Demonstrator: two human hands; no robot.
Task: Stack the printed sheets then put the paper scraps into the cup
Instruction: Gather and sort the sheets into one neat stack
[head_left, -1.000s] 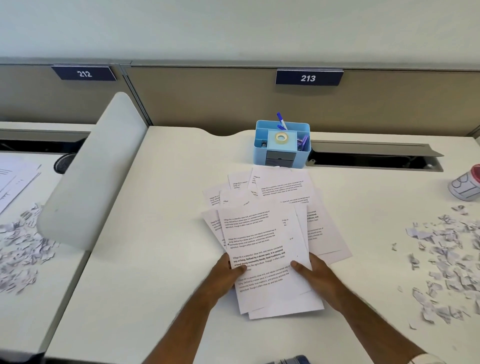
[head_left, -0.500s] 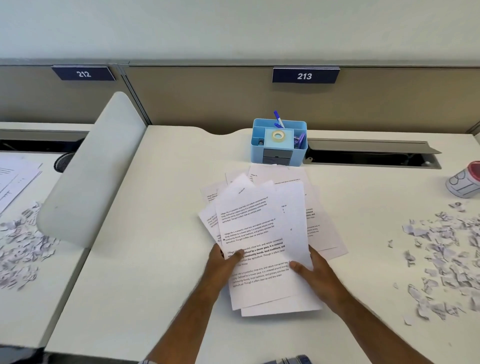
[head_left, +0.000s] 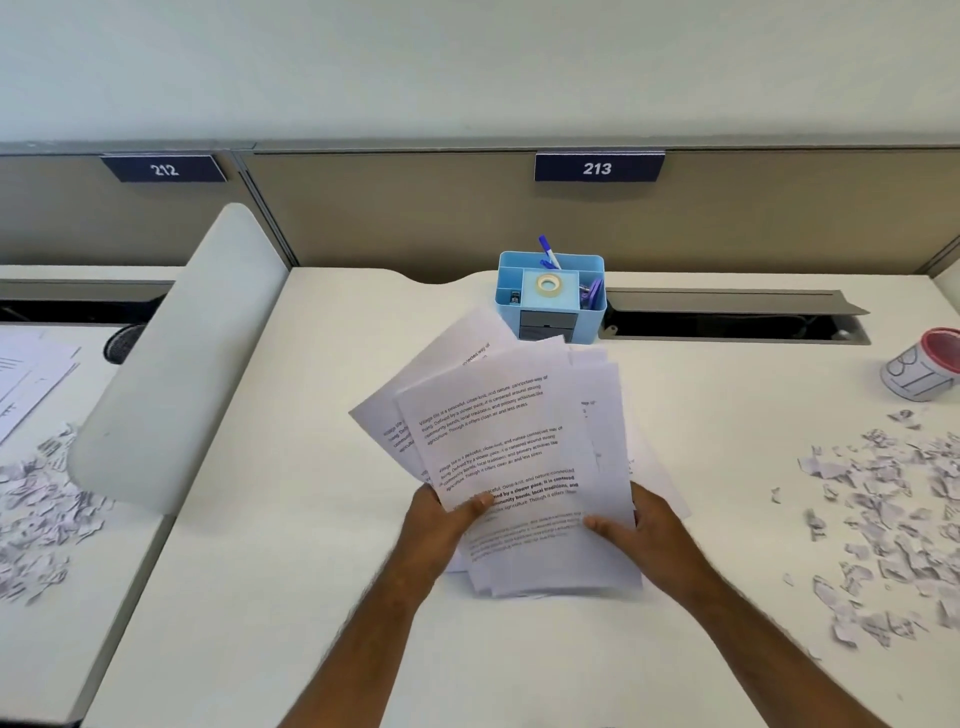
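Note:
A fanned bundle of white printed sheets (head_left: 504, 436) is tilted up off the white desk (head_left: 311, 597), its far ends raised. My left hand (head_left: 441, 525) grips the bundle's near left edge, thumb on top. My right hand (head_left: 644, 535) grips the near right edge. A heap of torn paper scraps (head_left: 883, 519) lies spread on the desk at the right. The white cup (head_left: 922, 371) with a red rim lies on its side at the far right, beyond the scraps.
A light blue desk organiser (head_left: 550, 296) with pen and tape stands just behind the sheets. An open cable slot (head_left: 727, 317) runs along the back right. A rounded white divider (head_left: 171, 364) separates the left desk, where more scraps (head_left: 36, 514) and sheets lie.
Both hands have gathered the spread sheets and lifted their far ends off the desk; the bundle now stands tilted up instead of lying flat.

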